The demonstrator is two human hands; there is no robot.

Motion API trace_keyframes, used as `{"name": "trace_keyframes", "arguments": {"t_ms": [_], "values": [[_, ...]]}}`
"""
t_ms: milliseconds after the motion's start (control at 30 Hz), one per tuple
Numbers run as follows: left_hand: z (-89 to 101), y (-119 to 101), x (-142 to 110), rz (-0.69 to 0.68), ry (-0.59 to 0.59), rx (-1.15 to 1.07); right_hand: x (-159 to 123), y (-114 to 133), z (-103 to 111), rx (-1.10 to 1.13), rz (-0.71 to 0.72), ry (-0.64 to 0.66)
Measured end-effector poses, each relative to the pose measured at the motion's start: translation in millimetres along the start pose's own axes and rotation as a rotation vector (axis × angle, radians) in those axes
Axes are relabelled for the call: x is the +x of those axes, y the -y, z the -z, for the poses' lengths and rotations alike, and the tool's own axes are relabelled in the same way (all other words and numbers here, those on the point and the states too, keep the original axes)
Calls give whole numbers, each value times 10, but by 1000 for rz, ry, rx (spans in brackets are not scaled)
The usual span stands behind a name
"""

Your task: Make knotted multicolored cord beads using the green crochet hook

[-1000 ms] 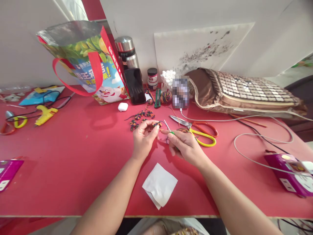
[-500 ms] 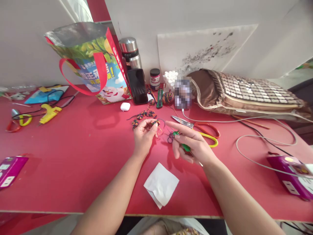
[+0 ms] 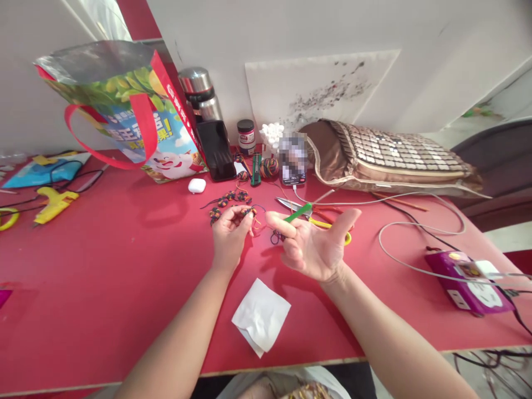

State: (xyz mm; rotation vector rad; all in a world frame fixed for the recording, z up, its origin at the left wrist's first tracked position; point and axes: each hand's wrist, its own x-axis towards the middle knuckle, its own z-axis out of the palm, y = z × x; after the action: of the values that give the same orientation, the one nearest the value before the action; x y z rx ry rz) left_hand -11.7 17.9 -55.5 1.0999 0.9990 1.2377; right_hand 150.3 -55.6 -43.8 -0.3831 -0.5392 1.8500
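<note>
My left hand (image 3: 229,235) is closed in a pinch on a small multicoloured knotted bead (image 3: 247,211) over the red table (image 3: 124,266). My right hand (image 3: 313,244) is turned palm up, thumb out, with its fingers curled round a green-handled needle tool (image 3: 300,212) that points up and right. A dark thread loop (image 3: 276,237) hangs between the two hands. Several more knotted beads (image 3: 228,198) lie just beyond my left hand.
Scissors with yellow and red handles (image 3: 320,216) lie behind my right hand. A white paper square (image 3: 261,316) lies near the front edge. At the back stand a printed bag (image 3: 137,116), a steel flask (image 3: 199,94), a black phone (image 3: 215,149), a cushion (image 3: 390,155). White cables (image 3: 415,233) and a purple power strip (image 3: 469,280) are on the right, a yellow glue gun (image 3: 54,200) on the left.
My right hand has rolled palm up and the green tool now points up and right. The view has shifted, so everything sits further left. My left hand keeps its pinch.
</note>
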Motion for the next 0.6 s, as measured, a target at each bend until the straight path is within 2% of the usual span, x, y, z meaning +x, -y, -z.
{"name": "trace_keyframes", "arguments": {"t_ms": [100,167,433,600], "values": [[19,22,14,-8,1,-1,30,-1,-42,-125,-26,-178],[32,38,13,-16,14,4,56,-10,-72,-189,-55,-251],[24,24,-12,-51,16,65,93,-99,-108,-265,-74,-298],[-8,1,-48,-24,23,39,105,-125,-103,-275,10,-350]]}}
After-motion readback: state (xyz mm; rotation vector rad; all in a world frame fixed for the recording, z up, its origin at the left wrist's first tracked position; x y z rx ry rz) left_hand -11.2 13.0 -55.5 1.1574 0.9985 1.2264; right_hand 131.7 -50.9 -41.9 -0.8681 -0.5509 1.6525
